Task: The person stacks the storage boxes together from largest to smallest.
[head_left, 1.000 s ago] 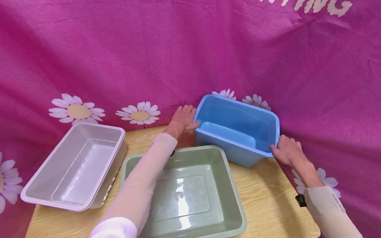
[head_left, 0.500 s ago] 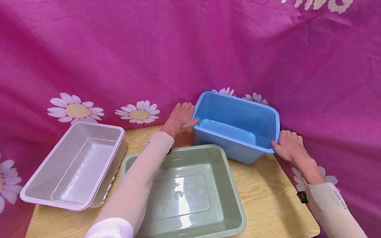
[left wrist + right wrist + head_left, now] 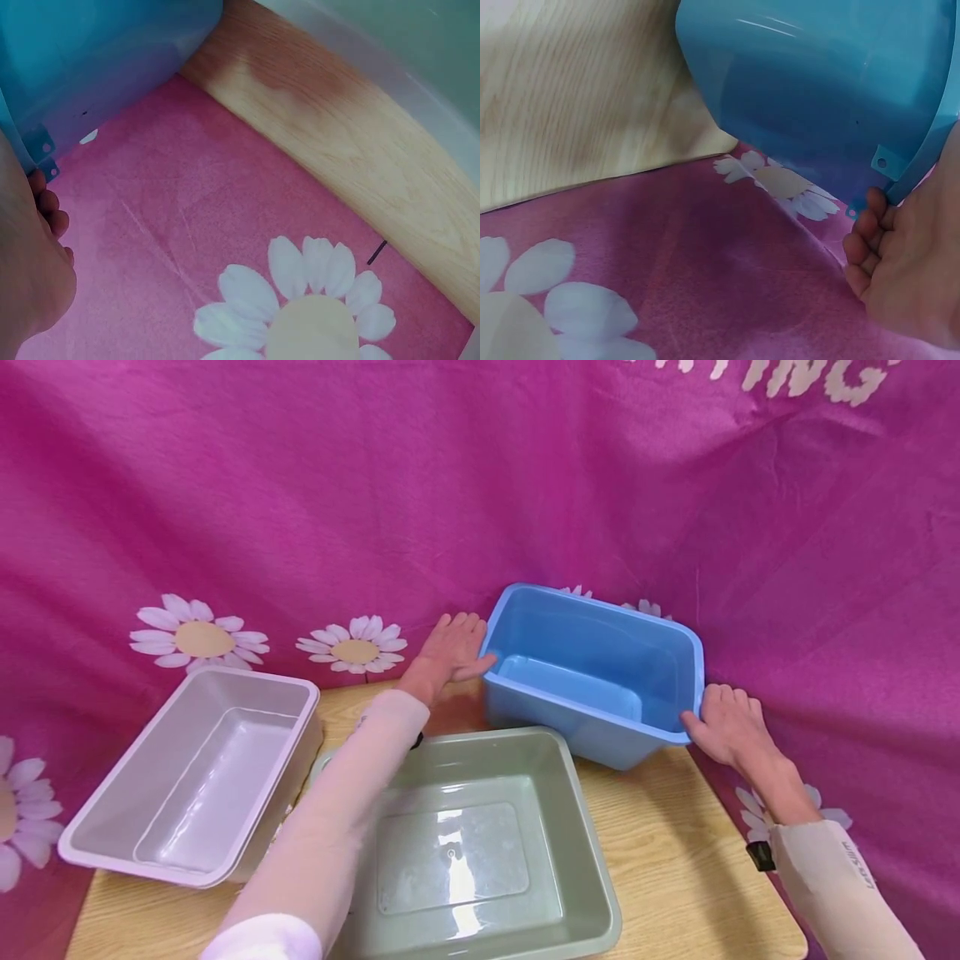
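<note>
Blue bin held at both ends by 2 hands, seen from the head and from each wrist. Your left hand (image 3: 452, 649) grips the left end of the blue bin (image 3: 592, 643), thumb laid over the rim and fingers on the outer side; in the left wrist view, its fingertips curl beneath the rim beside small pierced tabs (image 3: 46, 142). Your right hand (image 3: 726, 727) grips the opposite end likewise, its thumb on the rim and its fingers bent under the edge, next to a matching tab (image 3: 883, 161). Both hands are closed about the rim.

The blue bin lies at the far right of the tabletop (image 3: 660, 860), its mouth tilted towards you; whether its base touches the wood cannot be told. Nearer to you, a green bin (image 3: 450, 860) stands on the tabletop, partly covered by your left sleeve (image 3: 330, 835); its far rim overlaps the view of the blue bin's lower wall. To its left, a grey bin (image 3: 202, 777) sits at an angle.

Behind the 3 bins hangs a magenta cloth (image 3: 450, 485) printed with white daisies (image 3: 205, 639) and, at the upper right, pale lettering (image 3: 787, 378). Your right sleeve (image 3: 836, 885) reaches in from the lower right.
</note>
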`<move>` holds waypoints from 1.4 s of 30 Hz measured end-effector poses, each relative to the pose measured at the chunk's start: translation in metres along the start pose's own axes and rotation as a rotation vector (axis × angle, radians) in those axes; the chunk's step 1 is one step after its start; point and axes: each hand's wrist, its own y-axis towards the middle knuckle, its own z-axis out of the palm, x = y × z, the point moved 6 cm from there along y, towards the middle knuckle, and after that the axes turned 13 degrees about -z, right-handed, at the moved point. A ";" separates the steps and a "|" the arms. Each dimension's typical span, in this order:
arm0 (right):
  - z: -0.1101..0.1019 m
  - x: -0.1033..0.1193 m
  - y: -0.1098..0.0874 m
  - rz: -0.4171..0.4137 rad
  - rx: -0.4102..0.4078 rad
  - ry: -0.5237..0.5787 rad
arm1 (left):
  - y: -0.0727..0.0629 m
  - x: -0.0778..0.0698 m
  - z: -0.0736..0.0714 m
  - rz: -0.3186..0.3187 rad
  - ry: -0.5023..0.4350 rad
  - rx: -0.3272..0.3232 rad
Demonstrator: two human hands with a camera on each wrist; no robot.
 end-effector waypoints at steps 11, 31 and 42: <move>-0.009 0.007 0.004 -0.026 -0.040 -0.012 | -0.005 0.006 -0.014 -0.001 -0.017 -0.046; -0.029 0.019 0.020 -0.066 -0.094 -0.039 | -0.022 0.021 -0.044 -0.065 -0.035 -0.096; -0.045 0.032 0.034 -0.120 -0.095 -0.059 | -0.039 0.035 -0.055 -0.071 -0.081 -0.129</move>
